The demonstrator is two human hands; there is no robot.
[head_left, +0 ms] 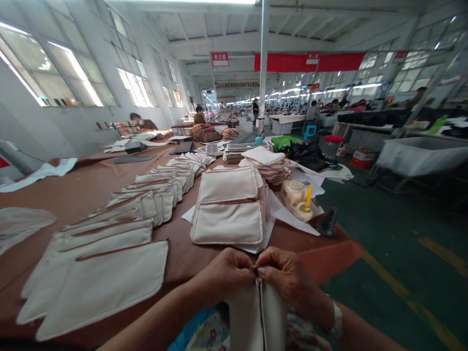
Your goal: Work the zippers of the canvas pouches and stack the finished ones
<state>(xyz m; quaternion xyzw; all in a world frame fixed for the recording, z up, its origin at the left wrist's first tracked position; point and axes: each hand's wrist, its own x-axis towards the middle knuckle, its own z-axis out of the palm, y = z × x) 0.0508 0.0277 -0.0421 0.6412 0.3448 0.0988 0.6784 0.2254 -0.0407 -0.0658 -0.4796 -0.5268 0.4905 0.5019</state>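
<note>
My left hand [223, 274] and my right hand [287, 275] meet at the table's near edge, both pinched on the top of a cream cloth pouch [256, 317] with a brown zip line that hangs down over my lap. Just beyond my hands lies a stack of finished cream pouches [228, 207] on white paper. To the left, a long overlapping row of flat cream pouch pieces [98, 278] with brown trim runs away along the brown table [183, 253].
A pale plastic bottle with a yellow nozzle [298, 197] and a dark cone [328, 222] sit near the table's right edge. More cloth stacks [268, 163] lie farther back. A white bin [420, 156] stands across the green aisle. Other people work in the distance.
</note>
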